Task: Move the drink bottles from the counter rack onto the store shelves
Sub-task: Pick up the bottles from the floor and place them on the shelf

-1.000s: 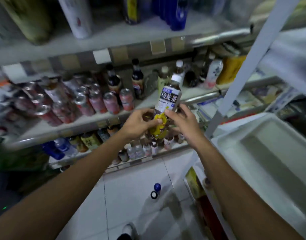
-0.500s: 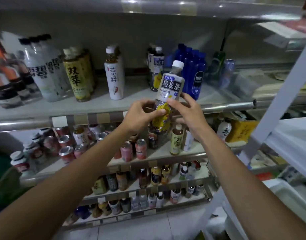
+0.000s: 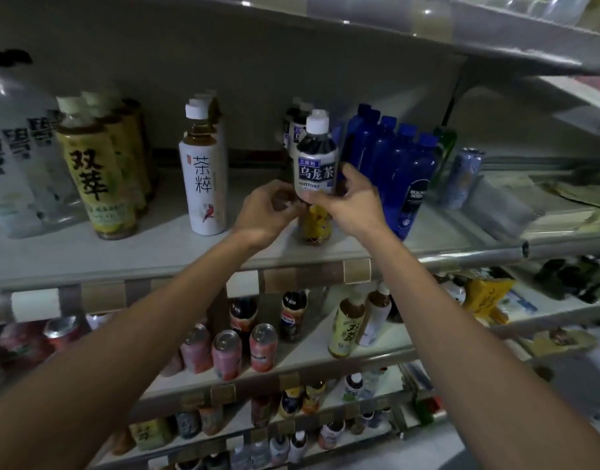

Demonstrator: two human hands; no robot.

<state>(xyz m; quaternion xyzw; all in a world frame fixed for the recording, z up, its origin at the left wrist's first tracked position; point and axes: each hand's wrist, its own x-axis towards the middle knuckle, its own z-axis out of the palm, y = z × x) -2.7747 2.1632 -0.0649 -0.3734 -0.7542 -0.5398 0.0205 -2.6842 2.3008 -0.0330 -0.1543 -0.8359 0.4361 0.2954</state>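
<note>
Tea bottle (image 3: 315,171) upright on shelf (image 3: 156,256), fingers (image 3: 346,174) of left hand (image 3: 266,213) and right hand (image 3: 354,205) curled round its middle

The dark plastic tea bottle (image 3: 316,171) has a white cap, a white label with black characters under a small blue tag, and a yellow band below. The tall white bottle (image 3: 203,191) bears black characters and a red bird. The slim plastic bottles (image 3: 393,164) are cobalt blue, and the round cans (image 3: 226,354) are pink.

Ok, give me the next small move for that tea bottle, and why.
Probably set the oolong tea bottle down and let go: left hand and right hand hold it upright at the shelf front, before matching bottles.
</note>
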